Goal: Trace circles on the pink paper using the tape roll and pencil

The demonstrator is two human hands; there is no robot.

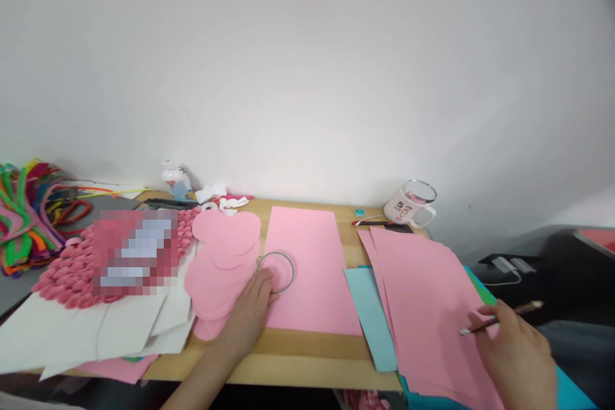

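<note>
My left hand (250,314) rests on the wooden table (307,349) with its fingers closed on the edge of a thin ring (275,271), pressing it onto a pink paper sheet (310,269). Cut pink paper circles (218,262) lie stacked just left of that hand. My right hand (516,352) is closed round a pencil (502,317) whose tip points left over a stack of pink paper sheets (423,295) at the right. A light blue sheet (369,314) shows beneath that stack.
A white mug (408,205) stands at the table's back right. Coloured pipe cleaners (29,211) lie at far left, beside a pink paper-petal piece (67,275) on white sheets (96,333). A small white bottle (175,180) stands by the wall.
</note>
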